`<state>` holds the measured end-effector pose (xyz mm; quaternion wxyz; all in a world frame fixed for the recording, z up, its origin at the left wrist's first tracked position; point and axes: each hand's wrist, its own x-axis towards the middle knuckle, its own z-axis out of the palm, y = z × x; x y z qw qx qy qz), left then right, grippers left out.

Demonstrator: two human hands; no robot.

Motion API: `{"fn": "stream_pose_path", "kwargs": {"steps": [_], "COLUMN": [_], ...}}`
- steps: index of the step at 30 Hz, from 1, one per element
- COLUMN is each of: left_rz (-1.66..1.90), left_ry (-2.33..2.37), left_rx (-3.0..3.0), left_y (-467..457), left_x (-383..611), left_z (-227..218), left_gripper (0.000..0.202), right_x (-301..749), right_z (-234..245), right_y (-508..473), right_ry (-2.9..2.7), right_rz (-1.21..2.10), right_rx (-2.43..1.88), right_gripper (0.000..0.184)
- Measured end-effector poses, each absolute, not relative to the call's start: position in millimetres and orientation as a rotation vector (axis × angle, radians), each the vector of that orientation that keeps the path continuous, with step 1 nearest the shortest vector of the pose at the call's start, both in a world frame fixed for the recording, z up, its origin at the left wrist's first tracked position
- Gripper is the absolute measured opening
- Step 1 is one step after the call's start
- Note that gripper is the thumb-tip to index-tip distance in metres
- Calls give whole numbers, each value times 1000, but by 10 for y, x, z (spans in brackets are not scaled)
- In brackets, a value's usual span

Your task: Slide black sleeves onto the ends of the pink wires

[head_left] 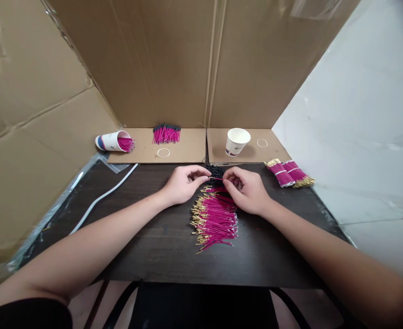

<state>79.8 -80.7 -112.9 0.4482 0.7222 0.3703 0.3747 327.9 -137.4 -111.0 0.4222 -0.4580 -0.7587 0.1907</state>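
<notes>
Between my two hands stretches one short magenta wire (217, 178) with a gold end. My left hand (186, 183) pinches its gold end between thumb and fingertips. The other end sits in the pinched fingers of my right hand (244, 188). Just behind the fingertips lies a heap of small black pieces (215, 171), partly hidden by the hands; their exact kind is too small to tell. Nearer to me, a loose pile of magenta wires (218, 217) spreads over the dark table, gold ends to the left and silvery ends to the right.
A paper cup (109, 141) lies on its side with magenta wires in it. Black-ended wires (166, 134) and rubber bands (163, 153) rest on cardboard. Another cup (237, 142) stands upright. Banded wire bundles (289, 173) lie right; a white cable (105, 195) runs left. Cardboard walls (160, 59) rise behind.
</notes>
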Motion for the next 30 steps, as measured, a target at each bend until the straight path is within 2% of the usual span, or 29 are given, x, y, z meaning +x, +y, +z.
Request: {"fn": "stream_pose_path", "kwargs": {"steps": [30], "left_rz": [922], "left_ry": [930], "left_rx": [1820], "left_y": [-834], "left_x": [803], "left_z": [-1113], "left_gripper": [21], "right_x": [3310], "right_z": [-1093], "right_y": [-1373], "right_ry": [-1917], "right_rz": [480], "right_rx": [-1154], "right_gripper": [6]}}
